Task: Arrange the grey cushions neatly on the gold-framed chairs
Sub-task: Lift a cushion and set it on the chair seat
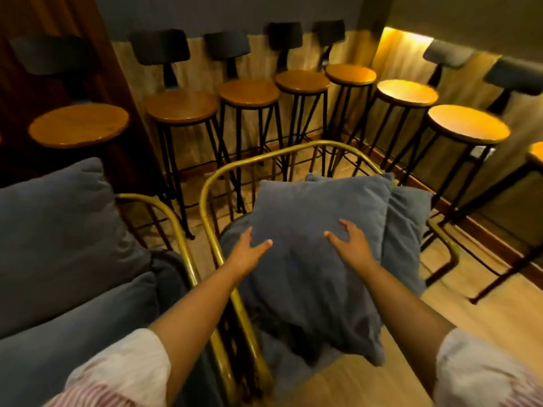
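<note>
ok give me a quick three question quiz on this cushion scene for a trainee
1. True or false: both hands are closed tight around the front grey cushion.
2. What sits directly behind the front cushion on the same gold-framed chair?
A. a stool B. a second grey cushion C. nothing
3. What are the bar stool seats made of?

Key:
1. False: the left hand and right hand are open, fingers spread.
2. B, the second grey cushion.
3. Wood, round tops.

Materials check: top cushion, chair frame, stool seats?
Top cushion: soft grey-blue fabric, looks like velvet or suede-type cloth; matte nap and creases. Chair frame: thin bent tubing, likely metal with a brass or gold finish; it glints. Bar stool seats: round discs, apparently varnished wood; faint grain, warm sheen, on thin black legs, probably metal.
</note>
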